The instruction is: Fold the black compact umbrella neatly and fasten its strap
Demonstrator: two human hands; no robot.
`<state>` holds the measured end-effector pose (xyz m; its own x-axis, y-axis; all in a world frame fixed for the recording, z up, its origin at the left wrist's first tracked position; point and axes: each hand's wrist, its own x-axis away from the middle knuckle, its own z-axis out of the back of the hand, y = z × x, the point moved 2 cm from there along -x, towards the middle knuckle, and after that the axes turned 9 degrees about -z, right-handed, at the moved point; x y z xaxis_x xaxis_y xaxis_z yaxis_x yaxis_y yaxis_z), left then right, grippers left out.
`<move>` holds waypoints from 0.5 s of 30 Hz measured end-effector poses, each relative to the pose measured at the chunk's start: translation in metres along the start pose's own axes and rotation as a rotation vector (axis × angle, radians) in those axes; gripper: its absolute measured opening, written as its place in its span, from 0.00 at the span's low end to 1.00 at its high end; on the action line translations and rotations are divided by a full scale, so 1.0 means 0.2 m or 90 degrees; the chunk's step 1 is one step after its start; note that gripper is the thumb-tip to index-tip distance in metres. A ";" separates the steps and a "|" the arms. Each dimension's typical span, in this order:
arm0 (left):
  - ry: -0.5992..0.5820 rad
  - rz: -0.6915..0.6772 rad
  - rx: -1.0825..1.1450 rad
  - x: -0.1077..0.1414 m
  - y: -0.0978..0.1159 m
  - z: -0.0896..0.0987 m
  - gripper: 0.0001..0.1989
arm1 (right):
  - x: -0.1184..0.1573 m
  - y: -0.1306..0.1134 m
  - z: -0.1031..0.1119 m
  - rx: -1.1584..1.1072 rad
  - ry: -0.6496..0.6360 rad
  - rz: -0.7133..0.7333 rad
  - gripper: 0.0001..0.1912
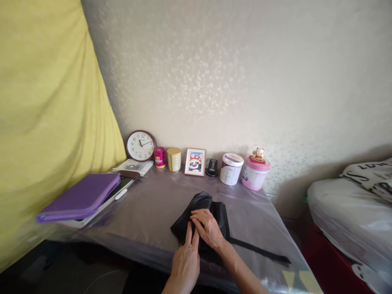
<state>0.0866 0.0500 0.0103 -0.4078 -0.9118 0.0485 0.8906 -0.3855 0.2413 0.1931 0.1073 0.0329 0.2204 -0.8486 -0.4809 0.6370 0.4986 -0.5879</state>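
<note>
A black fabric item [220,212] lies bunched near the front edge of the table, with a long black strap [260,250] trailing from it to the right. My left hand [186,258] rests on the fabric, its fingers stretched forward. Just to the right, my right hand [206,228] lies over the same fabric with its fingers reaching left, touching or close to the left fingertips. Neither hand is seen wrapped round anything. The fabric under the palms is hidden.
A plastic-covered table [147,208] bears a purple folder [82,196] at left. Along the wall stand a clock [141,145], a pink can [159,157], a yellow container [174,159], a panda picture frame [195,162] and two tubs [232,169]. A bed [343,204] is at right.
</note>
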 end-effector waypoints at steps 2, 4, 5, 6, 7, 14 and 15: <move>-0.001 0.005 0.001 0.00 0.00 0.00 0.36 | 0.01 0.04 0.00 0.023 0.019 0.016 0.14; 0.006 0.006 0.006 0.00 0.00 -0.01 0.36 | -0.02 0.10 0.00 0.061 0.024 0.019 0.13; 0.009 0.007 0.008 0.00 0.00 -0.01 0.37 | -0.04 0.13 -0.01 0.078 0.022 0.018 0.13; 0.009 0.008 0.010 0.00 0.00 -0.01 0.37 | -0.07 0.16 -0.01 0.092 0.021 0.014 0.13; 0.007 0.011 0.012 -0.01 0.00 -0.01 0.38 | -0.10 0.19 -0.02 0.102 0.020 0.010 0.13; -0.021 0.033 0.048 -0.01 0.00 0.01 0.40 | -0.30 0.37 -0.05 0.139 0.002 -0.049 0.14; -0.025 0.038 0.050 -0.01 0.00 0.01 0.40 | -0.32 0.39 -0.05 0.139 -0.007 -0.072 0.13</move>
<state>0.0876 0.0527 0.0114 -0.3631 -0.9261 0.1023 0.8956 -0.3166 0.3125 0.2214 0.2026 0.0107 0.1462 -0.8991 -0.4125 0.8026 0.3516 -0.4819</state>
